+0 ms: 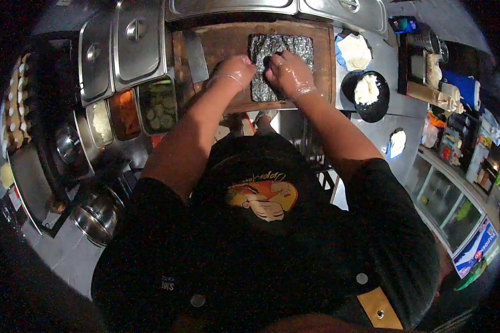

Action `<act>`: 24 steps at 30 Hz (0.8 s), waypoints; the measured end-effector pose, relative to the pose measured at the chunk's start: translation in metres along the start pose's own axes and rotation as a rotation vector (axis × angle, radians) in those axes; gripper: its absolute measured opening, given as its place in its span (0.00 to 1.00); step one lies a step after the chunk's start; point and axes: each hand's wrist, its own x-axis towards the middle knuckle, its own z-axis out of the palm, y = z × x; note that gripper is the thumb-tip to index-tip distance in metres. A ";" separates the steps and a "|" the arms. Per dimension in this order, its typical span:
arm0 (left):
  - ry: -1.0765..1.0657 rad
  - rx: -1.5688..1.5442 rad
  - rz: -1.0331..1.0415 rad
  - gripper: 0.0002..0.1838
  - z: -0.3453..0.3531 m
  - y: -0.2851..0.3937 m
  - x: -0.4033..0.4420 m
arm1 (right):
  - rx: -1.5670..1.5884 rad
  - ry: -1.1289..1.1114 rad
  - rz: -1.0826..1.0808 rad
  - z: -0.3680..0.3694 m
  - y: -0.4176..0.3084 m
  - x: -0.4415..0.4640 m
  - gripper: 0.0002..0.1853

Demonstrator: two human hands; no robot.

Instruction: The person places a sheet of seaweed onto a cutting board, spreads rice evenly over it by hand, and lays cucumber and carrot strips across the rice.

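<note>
A dark, shiny seaweed sheet (pixel 281 43) lies flat on the wooden cutting board (pixel 228 39). My left hand (pixel 237 71), in a clear plastic glove, is closed at the sheet's left edge; its fingertips are mostly hidden. Over the middle of the sheet, my right hand (pixel 290 76) is gloved too, its fingers curled down onto the seaweed. Whatever either hand pinches is too small or covered to make out. A broad-bladed knife (pixel 195 55) rests on the board to the left of my left hand.
Lidded steel pans (pixel 139 44) stand left of the board, above trays of sliced cucumber (pixel 160 111), orange shreds (pixel 126 114) and pale shreds (pixel 99 123). On the right are a black bowl of white food (pixel 368 91) and a white cloth-like bundle (pixel 354 51). A glass-fronted case (pixel 444 200) stands farther right.
</note>
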 end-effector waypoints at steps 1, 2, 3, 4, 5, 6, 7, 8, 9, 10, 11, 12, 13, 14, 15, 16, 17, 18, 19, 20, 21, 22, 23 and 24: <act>-0.009 -0.005 0.002 0.15 -0.001 0.003 -0.002 | -0.033 0.029 -0.012 0.001 -0.001 -0.002 0.16; -0.022 0.021 -0.016 0.16 -0.004 0.007 -0.004 | -0.066 0.059 -0.025 0.002 -0.003 -0.004 0.15; -0.036 0.050 -0.033 0.18 -0.008 0.012 -0.005 | -0.072 0.058 -0.017 0.002 -0.004 -0.005 0.15; -0.045 0.048 -0.025 0.18 -0.011 0.015 -0.008 | -0.075 0.030 -0.015 0.004 -0.002 -0.003 0.17; -0.073 0.044 -0.053 0.19 -0.016 0.018 -0.011 | -0.079 0.005 -0.015 0.003 0.000 -0.002 0.18; -0.100 0.041 -0.079 0.19 -0.021 0.023 -0.013 | -0.088 0.010 -0.007 0.001 0.004 -0.002 0.18; -0.058 0.044 -0.109 0.20 -0.033 0.040 -0.027 | -0.053 -0.027 -0.001 -0.003 0.007 -0.002 0.23; -0.063 0.041 -0.100 0.20 -0.033 0.041 -0.035 | -0.017 -0.067 0.005 -0.013 0.006 -0.003 0.27; 0.077 0.003 -0.045 0.20 -0.034 0.042 -0.041 | 0.062 -0.116 0.021 -0.028 0.008 -0.011 0.35; 0.217 -0.037 0.006 0.21 -0.034 0.042 -0.045 | 0.055 -0.118 0.024 -0.033 0.013 -0.020 0.35; 0.219 0.006 0.037 0.23 -0.034 0.047 -0.045 | 0.176 0.009 0.064 -0.037 0.021 -0.030 0.37; 0.216 0.000 0.038 0.23 -0.032 0.054 -0.046 | 0.297 0.137 0.101 -0.041 0.029 -0.040 0.39; 0.310 0.045 0.271 0.23 -0.028 0.060 -0.045 | 0.316 0.103 0.202 -0.048 0.038 -0.049 0.39; 0.405 0.093 0.505 0.24 -0.022 0.065 -0.041 | 0.315 0.103 0.200 -0.044 0.054 -0.060 0.39; 0.365 0.197 0.522 0.29 -0.011 0.076 -0.034 | 0.534 0.140 0.290 -0.037 0.068 -0.072 0.37; 0.367 0.198 0.522 0.29 -0.001 0.090 -0.030 | 0.754 0.175 0.381 -0.032 0.079 -0.079 0.35; 0.304 0.299 0.567 0.33 0.010 0.104 -0.026 | 0.735 0.164 0.461 -0.036 0.083 -0.086 0.32; 0.239 0.400 0.610 0.37 0.022 0.116 -0.024 | 0.736 0.161 0.464 -0.038 0.088 -0.090 0.32; 0.235 0.399 0.607 0.37 0.036 0.126 -0.020 | 0.710 0.154 0.453 -0.038 0.098 -0.097 0.30; 0.179 0.519 0.590 0.41 0.048 0.135 -0.016 | 0.684 0.148 0.441 -0.048 0.096 -0.096 0.29; 0.123 0.639 0.571 0.46 0.057 0.142 -0.011 | 0.622 0.188 0.457 -0.058 0.092 -0.101 0.25; 0.120 0.642 0.568 0.46 0.061 0.145 -0.008 | 0.627 0.186 0.458 -0.069 0.093 -0.102 0.25; 0.093 0.706 0.524 0.48 0.062 0.147 -0.006 | 0.614 0.169 0.484 -0.075 0.098 -0.105 0.23; 0.065 0.770 0.478 0.50 0.064 0.147 -0.005 | 0.601 0.150 0.511 -0.080 0.102 -0.108 0.22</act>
